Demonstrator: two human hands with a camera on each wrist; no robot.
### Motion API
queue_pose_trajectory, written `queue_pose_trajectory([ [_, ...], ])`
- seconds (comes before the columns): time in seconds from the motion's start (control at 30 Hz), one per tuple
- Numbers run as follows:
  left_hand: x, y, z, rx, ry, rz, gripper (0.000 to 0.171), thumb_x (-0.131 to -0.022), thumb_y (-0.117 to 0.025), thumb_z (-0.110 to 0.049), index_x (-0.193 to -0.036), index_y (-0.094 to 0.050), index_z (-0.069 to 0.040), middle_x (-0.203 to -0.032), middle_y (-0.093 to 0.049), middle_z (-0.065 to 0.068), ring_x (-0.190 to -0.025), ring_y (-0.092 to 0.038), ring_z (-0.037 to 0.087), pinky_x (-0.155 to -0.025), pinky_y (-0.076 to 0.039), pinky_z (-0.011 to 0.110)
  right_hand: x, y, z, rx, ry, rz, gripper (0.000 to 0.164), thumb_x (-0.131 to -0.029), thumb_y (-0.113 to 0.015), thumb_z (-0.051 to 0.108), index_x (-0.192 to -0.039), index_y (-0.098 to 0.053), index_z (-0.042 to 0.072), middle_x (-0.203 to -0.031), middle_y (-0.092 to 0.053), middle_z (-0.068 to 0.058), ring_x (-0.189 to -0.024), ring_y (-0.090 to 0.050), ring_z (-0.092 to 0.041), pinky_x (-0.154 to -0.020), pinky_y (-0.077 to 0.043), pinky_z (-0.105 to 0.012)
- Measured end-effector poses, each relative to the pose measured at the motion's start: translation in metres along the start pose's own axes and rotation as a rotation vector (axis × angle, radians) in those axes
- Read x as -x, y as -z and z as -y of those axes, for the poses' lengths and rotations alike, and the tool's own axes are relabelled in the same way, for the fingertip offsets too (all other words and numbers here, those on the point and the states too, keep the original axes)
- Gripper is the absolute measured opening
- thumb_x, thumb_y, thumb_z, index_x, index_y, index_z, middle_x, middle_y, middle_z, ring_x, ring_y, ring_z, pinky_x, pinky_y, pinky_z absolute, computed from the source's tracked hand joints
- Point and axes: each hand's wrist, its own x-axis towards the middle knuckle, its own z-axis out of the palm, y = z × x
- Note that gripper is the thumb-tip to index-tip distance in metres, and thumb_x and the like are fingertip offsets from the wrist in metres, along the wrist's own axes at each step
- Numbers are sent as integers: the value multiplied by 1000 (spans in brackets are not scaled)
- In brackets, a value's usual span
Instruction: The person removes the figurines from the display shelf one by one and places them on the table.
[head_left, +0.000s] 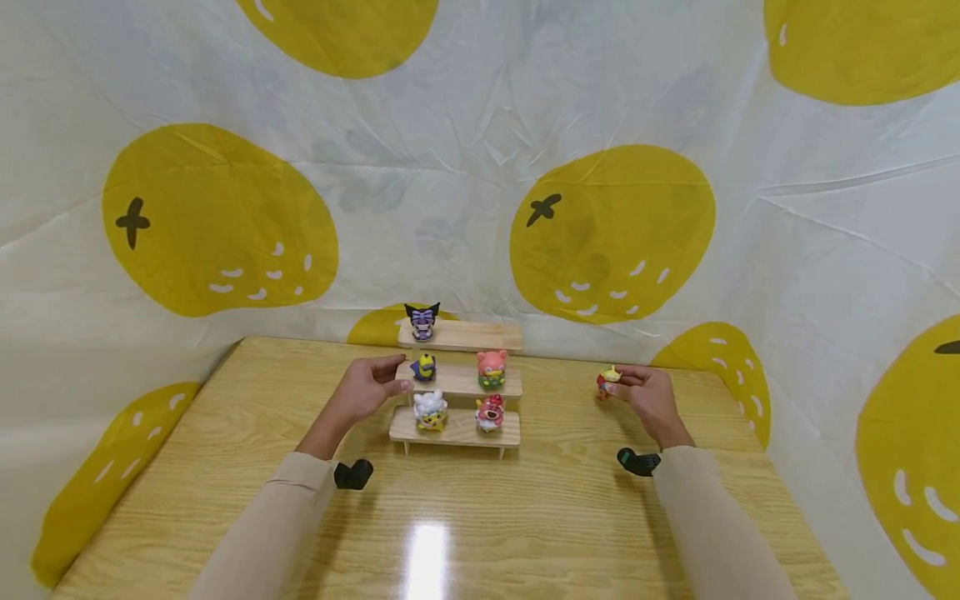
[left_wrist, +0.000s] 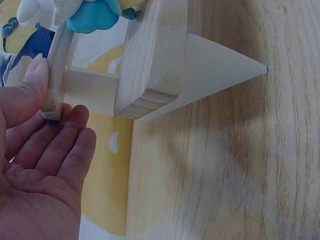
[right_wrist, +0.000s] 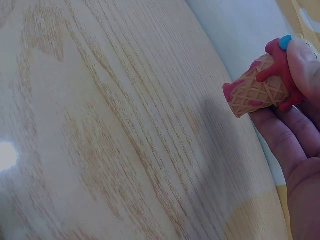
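Note:
A three-tier wooden display stand (head_left: 457, 427) holds several small figurines. My left hand (head_left: 367, 386) pinches the left end of its middle shelf (left_wrist: 56, 95), thumb on top and fingers beneath. Close to that thumb stands a blue and yellow figurine (head_left: 423, 367). My right hand (head_left: 647, 395) grips an ice-cream-cone figurine (right_wrist: 260, 82) right of the stand, above the table. It has a waffle-patterned cone with red drips; its yellowish top (head_left: 611, 374) shows in the head view. Thumb and fingers cover part of it.
On the top shelf's left stands a purple and black figurine (head_left: 423, 322). A pink figurine (head_left: 492, 369) is on the middle shelf's right. The bottom shelf bears a white-topped figurine (head_left: 430, 410) and a red-pink one (head_left: 490, 412). Behind the wooden table (head_left: 540, 517) hangs a patterned cloth (head_left: 450, 167).

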Motion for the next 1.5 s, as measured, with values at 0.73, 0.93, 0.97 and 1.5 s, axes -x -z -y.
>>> queue_pose_trajectory([
  [0.73,-1,0,0,7,4,-3,60,-102,-70,-21,-155,-49,-4,-157,-52,18,-140,-57,37,-111,-53,49,-3,0,-5,-28,-14,1,51,-95,-74,4,-142,-58,-11,-110,-77,2,-85,-66,12,-76,-58,-10],
  [0.93,-1,0,0,3,-8,-5,59,-102,-70,-19,-154,-49,-2,-158,-52,18,-140,-57,38,-111,-53,49,-3,0,-6,-17,-8,-6,51,-95,-74,4,-141,-58,-12,-116,-77,-7,-85,-64,13,-76,-57,-10],
  [0.97,-1,1,-1,3,-9,-4,59,-102,-70,-19,-154,-49,-2,-158,-52,19,-140,-57,38,-111,-53,49,-3,0,-6,-14,-6,-6,51,-96,-74,5,-141,-58,-11,-116,-76,-6,-86,-64,13,-76,-57,-9],
  [1.5,0,0,-2,-3,7,-4,59,-102,-70,-19,-155,-49,-2,-158,-52,18,-141,-57,37,-111,-53,49,0,3,-8,3,-14,-6,50,-96,-74,5,-141,-58,-12,-111,-77,-1,-85,-65,12,-76,-58,-10],
])
